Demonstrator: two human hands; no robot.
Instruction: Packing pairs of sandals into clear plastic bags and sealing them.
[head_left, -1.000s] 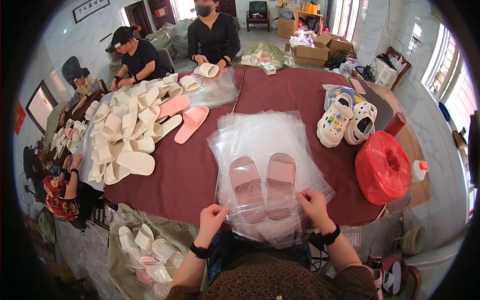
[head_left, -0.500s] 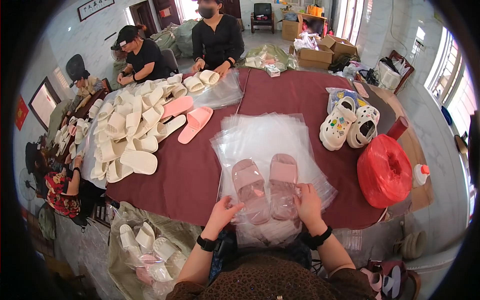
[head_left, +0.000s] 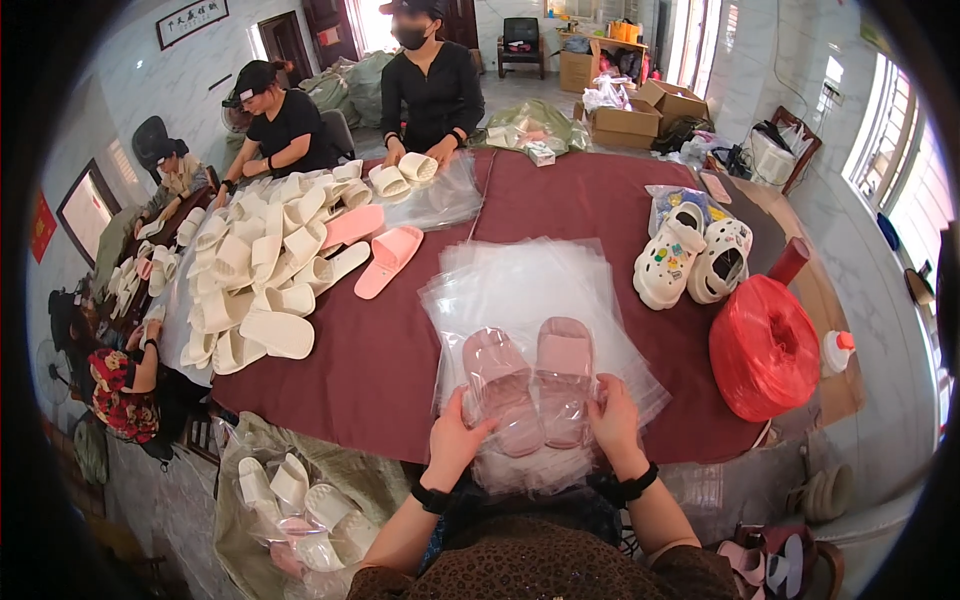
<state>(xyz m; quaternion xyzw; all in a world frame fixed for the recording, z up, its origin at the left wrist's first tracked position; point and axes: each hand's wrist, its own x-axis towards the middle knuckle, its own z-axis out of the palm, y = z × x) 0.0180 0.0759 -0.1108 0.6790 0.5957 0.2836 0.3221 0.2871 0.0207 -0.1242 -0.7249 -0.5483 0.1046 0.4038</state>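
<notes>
A pair of dusty-pink slide slippers (head_left: 566, 378) lies side by side inside a clear plastic bag (head_left: 520, 465), toes away from me. My left hand (head_left: 460, 432) grips the bag's left edge beside one slipper, thumb on top. Around the right edge, next to the other slipper, the fingers and thumb of my right hand (head_left: 614, 422) are closed. Beneath them a fanned stack of clear plastic bags (head_left: 530, 275) spreads over the maroon tablecloth (head_left: 350, 360).
Cream slides (head_left: 265, 240) are heaped on the left, with pink slides (head_left: 390, 262) beside them. White clogs (head_left: 668, 262) and a red twine roll (head_left: 765, 350) stand right. Below left, a sack (head_left: 240, 500) holds bagged slippers. Several people work across the table and farther left.
Both hands have closed more firmly on the bag's sides, and the bagged slippers look slightly shifted between them. Across the table, a person in black now has both hands at the cream slides.
</notes>
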